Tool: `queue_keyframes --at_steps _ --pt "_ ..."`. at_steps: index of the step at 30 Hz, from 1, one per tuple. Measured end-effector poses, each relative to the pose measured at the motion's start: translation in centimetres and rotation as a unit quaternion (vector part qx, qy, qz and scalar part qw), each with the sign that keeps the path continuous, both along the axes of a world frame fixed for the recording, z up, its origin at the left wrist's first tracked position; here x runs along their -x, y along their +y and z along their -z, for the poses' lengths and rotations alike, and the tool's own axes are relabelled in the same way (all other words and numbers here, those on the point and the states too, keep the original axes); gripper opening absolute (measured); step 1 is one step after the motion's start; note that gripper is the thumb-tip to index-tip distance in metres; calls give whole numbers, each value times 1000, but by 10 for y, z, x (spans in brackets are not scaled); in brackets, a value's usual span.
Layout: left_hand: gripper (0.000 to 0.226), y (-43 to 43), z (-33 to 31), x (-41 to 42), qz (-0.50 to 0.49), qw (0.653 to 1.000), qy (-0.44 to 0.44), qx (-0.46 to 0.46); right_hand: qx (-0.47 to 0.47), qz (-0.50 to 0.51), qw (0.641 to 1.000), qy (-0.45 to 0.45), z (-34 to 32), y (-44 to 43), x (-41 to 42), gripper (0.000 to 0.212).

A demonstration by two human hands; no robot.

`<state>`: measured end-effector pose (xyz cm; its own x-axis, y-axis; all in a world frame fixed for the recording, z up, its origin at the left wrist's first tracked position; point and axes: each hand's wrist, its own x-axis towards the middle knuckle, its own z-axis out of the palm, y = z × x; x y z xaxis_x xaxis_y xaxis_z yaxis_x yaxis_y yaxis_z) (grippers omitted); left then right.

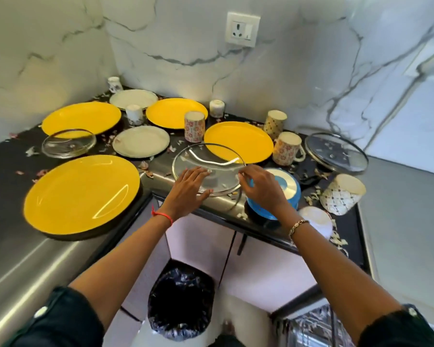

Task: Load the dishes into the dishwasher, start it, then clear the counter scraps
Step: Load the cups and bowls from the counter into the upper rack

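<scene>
Nearest thing is a bin (pixel 181 296) with a black liner on the floor, right under the bench (pixel 10 259) edge, and both arms reach over it to a glass lid (pixel 201 159) at the front corner. The left hand (pixel 186 189) lies flat on top of the lid with its fingers straight, so that grip is released, steadying more than holding. The right hand (pixel 261 189) has its grip pinched on the lid's right rim. Just behind that hand is an upturned blue bowl (pixel 290 191); can't tell if they're touching. The lid's far rim overlaps a yellow plate (pixel 238 141), with a mug (pixel 287 149) just beside that. Further back there are more yellow and white plates, cups and two more lids, with scraps (pixel 313 195) strewn everywhere. There's no dishwasher in view, so imo loading has barely begun. My worry is that a rim pinch plus a flat palm isn't much hold on smooth glass. If it slips off that corner, it goes straight down toward the bin and floor. Lifting it carelessly could also clip the yellow plate or knock the mug. A few bits seem stuck to the lid too, and tilting it would dump them on the floor.
</scene>
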<state>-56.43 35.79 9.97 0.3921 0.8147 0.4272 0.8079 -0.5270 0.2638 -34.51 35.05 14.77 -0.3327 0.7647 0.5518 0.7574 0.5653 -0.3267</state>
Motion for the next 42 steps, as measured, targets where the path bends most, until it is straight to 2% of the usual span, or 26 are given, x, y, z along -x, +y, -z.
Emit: queue_keyframes --at_steps 6,13,16,19,24,27,32,36,42 --pt "47 60 -17 20 -33 999 -11 8 2 -1 1000 -14 -27 73 6 17" --pt "48 140 -23 39 -93 994 -4 61 32 -5 998 -56 -45 181 4 19" --pt "63 177 -21 49 -141 981 19 131 57 -13 996 -67 -50 231 2 20" --pt "66 210 -15 59 -178 960 63 206 77 -9 995 -65 -50 272 4 20" --pt "74 259 -1 68 -187 923 98 322 126 12 991 -48 -33 331 9 21" --pt "81 279 9 70 -185 911 105 354 160 19 986 -42 -17 360 10 22" --pt "89 305 31 69 -184 900 147 365 206 29 977 -47 8 404 15 25" --pt "89 316 48 67 -193 901 201 333 229 24 971 -66 23 438 18 31" --pt "90 317 61 72 -185 914 194 304 257 21 963 -83 41 481 30 45"
